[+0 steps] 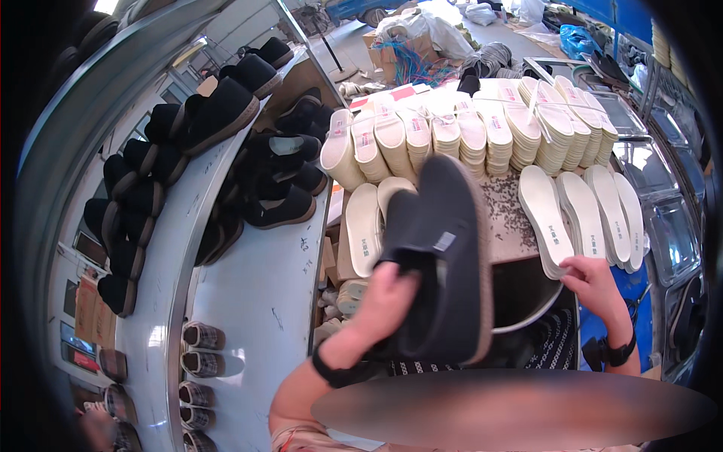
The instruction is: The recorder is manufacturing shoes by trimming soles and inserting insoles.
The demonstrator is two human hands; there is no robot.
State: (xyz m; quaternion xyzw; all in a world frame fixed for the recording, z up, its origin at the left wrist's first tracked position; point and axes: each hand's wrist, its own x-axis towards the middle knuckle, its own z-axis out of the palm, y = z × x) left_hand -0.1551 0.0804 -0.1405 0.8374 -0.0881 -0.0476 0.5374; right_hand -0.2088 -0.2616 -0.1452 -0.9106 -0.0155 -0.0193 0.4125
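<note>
Left hand [384, 297] grips dark shoe [444, 256], held up over bench. Right hand [591, 279] pinches white insole [548, 218] at stack end. Risk: pull drags neighbouring insoles off; one-handed shoe may slip.

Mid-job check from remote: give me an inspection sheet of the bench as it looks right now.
Surface: speckled worktop, mostly covered by insoles.
Job's things: dark slip-on shoe held up, sole to the right; white insole at the front of a flat row.
Clutter: bundled insole stacks along the back; finished dark shoes on the curved conveyor.
Hands: left hand inside the shoe opening; right hand on the insole's near end.
Cables: tangled blue strands beyond the bench.
Surroundings: clear bins at right.
</note>
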